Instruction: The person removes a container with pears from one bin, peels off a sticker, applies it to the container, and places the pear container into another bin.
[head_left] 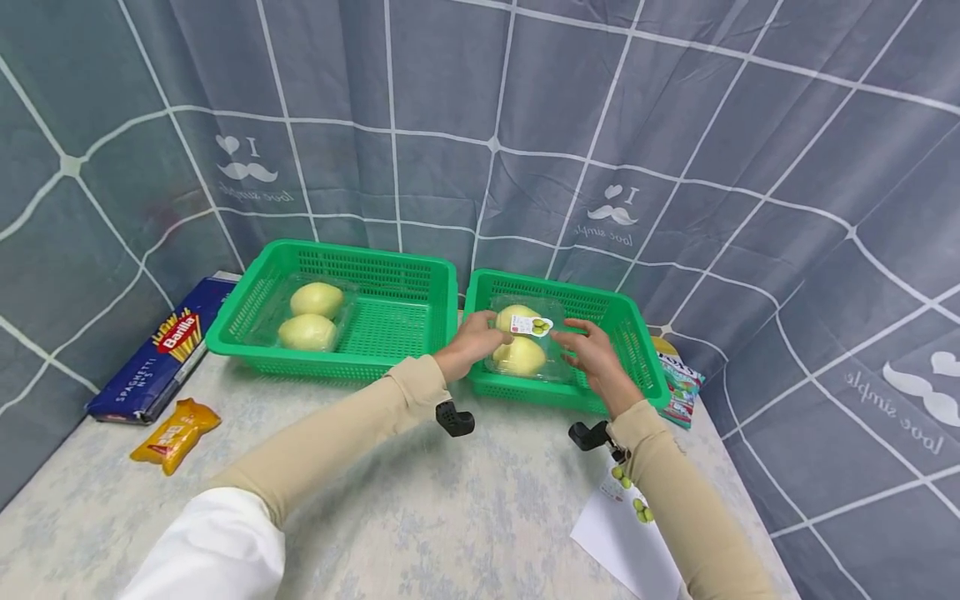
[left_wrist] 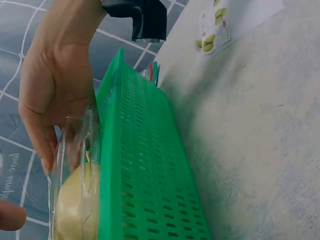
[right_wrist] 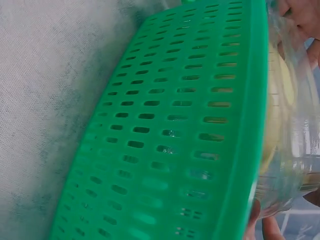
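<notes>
A clear plastic fruit box [head_left: 558, 367] with two yellow fruits and a printed label [head_left: 531, 326] on its lid is in the right green basket [head_left: 637, 354]. My left hand [head_left: 474, 342] holds the box's left side, and my right hand [head_left: 592, 357] holds its right side. In the left wrist view, the right hand [left_wrist: 65, 85] curls round the box's end, close above the basket rim. In the right wrist view, fingers [right_wrist: 272, 227] show at the box's lower end; the basket wall covers much of the box.
A left green basket [head_left: 390, 321] holds another clear box of yellow fruits [head_left: 309, 331]. Left of it lie a blue spaghetti pack [head_left: 165, 354] and an orange packet [head_left: 176, 435]. A sticker sheet [head_left: 626, 542] lies under my right forearm. Snack bags [head_left: 678, 383] lie beyond the right basket.
</notes>
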